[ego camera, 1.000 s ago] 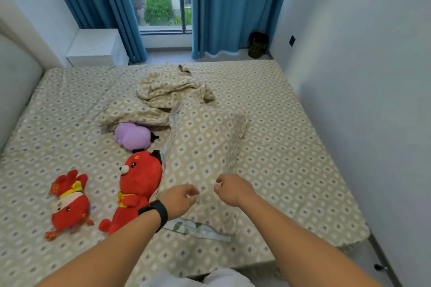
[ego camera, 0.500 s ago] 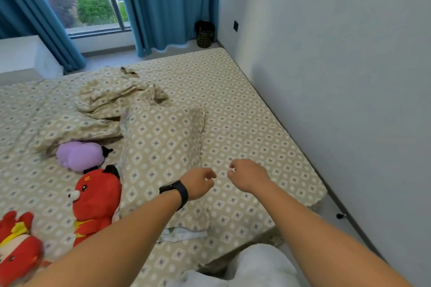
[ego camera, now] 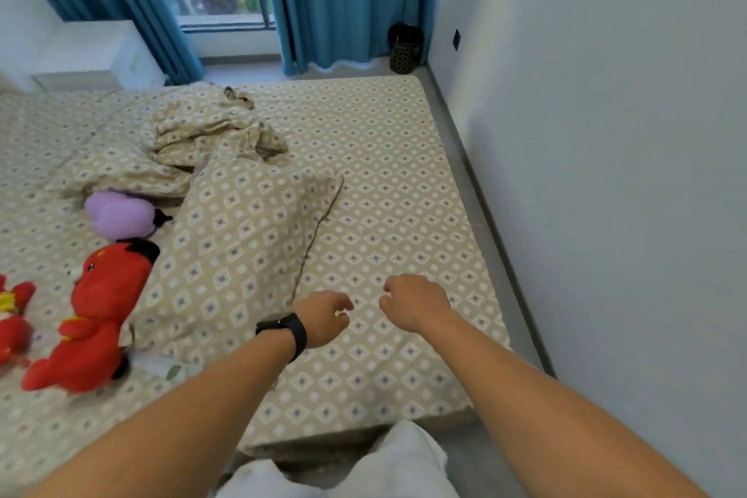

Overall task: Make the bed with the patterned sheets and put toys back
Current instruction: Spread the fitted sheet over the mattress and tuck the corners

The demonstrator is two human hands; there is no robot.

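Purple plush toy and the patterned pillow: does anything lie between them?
Head view: nothing; purple plush toy lies directly beside the pillow, its dark tip reaching the pillow.

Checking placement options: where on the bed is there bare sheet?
Bare sheet runs from the pillow to the wall-side edge. The other side is crowded: purple plush, red plush, crumpled bedding.
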